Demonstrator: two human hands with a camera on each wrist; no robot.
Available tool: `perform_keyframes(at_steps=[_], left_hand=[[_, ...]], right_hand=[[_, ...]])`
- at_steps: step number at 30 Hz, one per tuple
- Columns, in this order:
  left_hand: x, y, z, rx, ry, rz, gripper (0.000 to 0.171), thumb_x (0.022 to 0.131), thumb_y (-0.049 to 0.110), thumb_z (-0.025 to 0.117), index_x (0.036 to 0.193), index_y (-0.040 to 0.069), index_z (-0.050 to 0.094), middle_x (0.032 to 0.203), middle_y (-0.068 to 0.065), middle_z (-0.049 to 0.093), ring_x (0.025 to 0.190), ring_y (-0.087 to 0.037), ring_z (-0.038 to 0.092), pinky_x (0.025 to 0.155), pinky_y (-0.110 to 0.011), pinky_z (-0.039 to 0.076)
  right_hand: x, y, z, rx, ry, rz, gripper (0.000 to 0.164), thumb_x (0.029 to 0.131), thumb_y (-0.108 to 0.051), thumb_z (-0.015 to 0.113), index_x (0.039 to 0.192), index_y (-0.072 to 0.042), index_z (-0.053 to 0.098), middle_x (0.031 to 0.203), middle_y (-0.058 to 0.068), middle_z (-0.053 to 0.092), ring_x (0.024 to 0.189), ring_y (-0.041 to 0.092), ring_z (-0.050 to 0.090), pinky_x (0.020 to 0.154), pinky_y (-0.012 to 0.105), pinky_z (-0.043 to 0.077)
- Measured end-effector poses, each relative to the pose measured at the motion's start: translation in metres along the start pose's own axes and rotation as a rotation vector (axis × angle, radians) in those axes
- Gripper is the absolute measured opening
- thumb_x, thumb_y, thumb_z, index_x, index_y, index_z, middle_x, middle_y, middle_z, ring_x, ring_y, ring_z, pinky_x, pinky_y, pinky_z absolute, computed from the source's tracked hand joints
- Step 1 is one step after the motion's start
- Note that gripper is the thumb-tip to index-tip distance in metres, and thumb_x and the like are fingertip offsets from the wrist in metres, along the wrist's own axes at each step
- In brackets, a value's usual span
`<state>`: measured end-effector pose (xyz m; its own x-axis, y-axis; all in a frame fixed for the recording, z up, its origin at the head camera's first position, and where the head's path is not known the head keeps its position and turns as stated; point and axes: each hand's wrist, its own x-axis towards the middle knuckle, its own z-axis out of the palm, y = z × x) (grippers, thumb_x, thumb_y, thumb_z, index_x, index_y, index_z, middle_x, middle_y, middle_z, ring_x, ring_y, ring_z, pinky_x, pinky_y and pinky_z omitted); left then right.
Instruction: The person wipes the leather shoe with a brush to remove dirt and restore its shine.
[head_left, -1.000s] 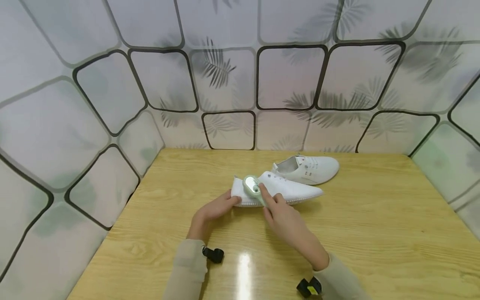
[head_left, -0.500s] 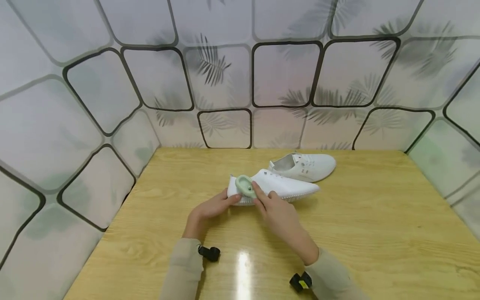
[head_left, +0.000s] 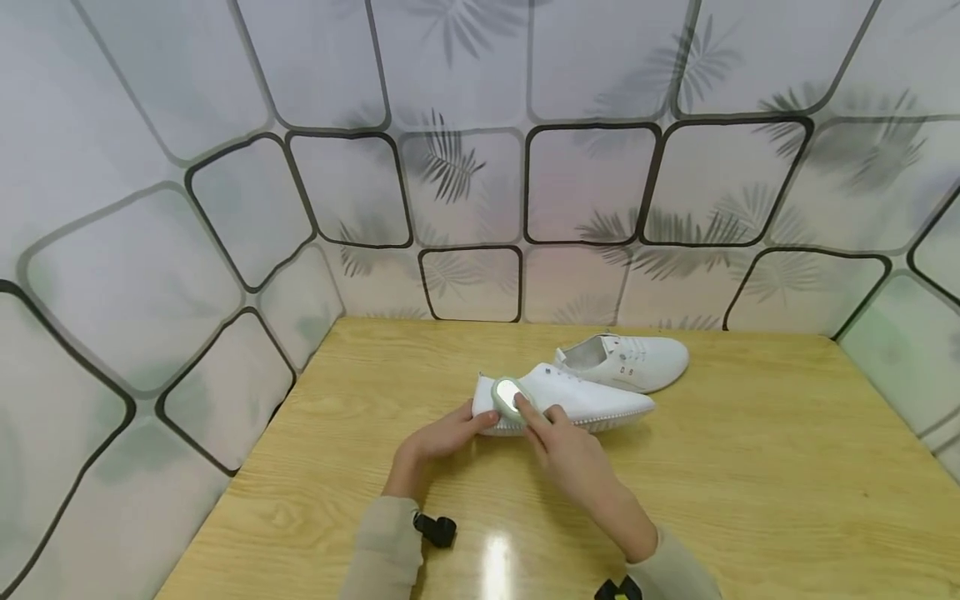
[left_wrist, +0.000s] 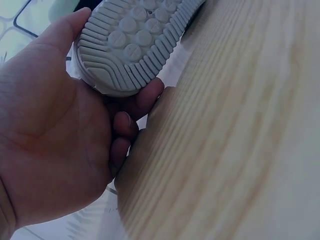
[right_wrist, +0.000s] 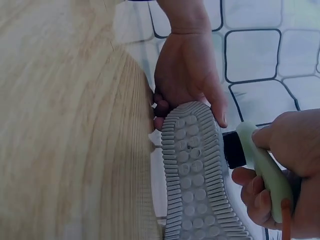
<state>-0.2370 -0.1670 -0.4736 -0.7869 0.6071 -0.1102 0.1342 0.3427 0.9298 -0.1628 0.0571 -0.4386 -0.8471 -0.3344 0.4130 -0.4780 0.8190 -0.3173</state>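
A white lace-up shoe (head_left: 581,396) is tipped on its side, its grey studded sole (right_wrist: 192,170) turned toward the person. My left hand (head_left: 442,435) grips it at the heel, thumb on the upper side and fingers beneath. In the right wrist view, my right hand (right_wrist: 295,165) holds a pale green brush (right_wrist: 272,182) by its handle. Its black bristles (right_wrist: 233,149) are against the shoe's side near the heel. From the head view, the index finger lies along the back of the brush head, which covers that part of the shoe.
Behind the held shoe, a second white shoe (head_left: 648,362) stands upright on the wooden table (head_left: 750,467), toe to the right. A patterned cloth wall (head_left: 577,183) rises at the table's back and sides. Black camera mounts (head_left: 437,530) sit at both wrists.
The brush has shifted slightly back and forth near the heel and rocked, its glossy back catching the light again. The left hand keeps its hold; the head view has shifted a little.
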Motion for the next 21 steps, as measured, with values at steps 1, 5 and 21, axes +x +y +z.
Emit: perform_keyframes(at_steps=[1,5,21], left_hand=[[0.001,0.0,0.0,0.0,0.002,0.001,0.058,0.107,0.039,0.04,0.155,0.009,0.027,0.151,-0.009,0.042,0.139,-0.022,0.038,0.117,-0.045,0.024],[0.002,-0.001,0.001,0.029,0.016,-0.018,0.059,0.106,0.042,0.042,0.154,0.009,0.029,0.148,-0.008,0.044,0.137,-0.02,0.04,0.117,-0.044,0.025],[0.001,0.001,-0.002,0.037,-0.006,-0.012,0.061,0.107,0.043,0.04,0.156,0.011,0.025,0.152,-0.007,0.04,0.139,-0.021,0.037,0.117,-0.045,0.025]], right_hand=[[-0.001,0.001,0.0,0.005,0.013,-0.012,0.046,0.097,-0.016,0.064,0.142,-0.017,0.056,0.082,0.006,0.05,0.047,0.008,0.033,0.042,0.022,0.032],[-0.002,0.003,0.003,0.043,0.073,-0.014,0.046,0.095,-0.014,0.067,0.141,-0.018,0.058,0.085,0.007,0.054,0.05,0.008,0.035,0.045,0.023,0.035],[0.002,0.004,-0.007,0.137,-0.064,0.046,0.043,0.101,-0.017,0.059,0.143,-0.019,0.055,0.083,0.004,0.051,0.052,0.009,0.037,0.046,0.023,0.035]])
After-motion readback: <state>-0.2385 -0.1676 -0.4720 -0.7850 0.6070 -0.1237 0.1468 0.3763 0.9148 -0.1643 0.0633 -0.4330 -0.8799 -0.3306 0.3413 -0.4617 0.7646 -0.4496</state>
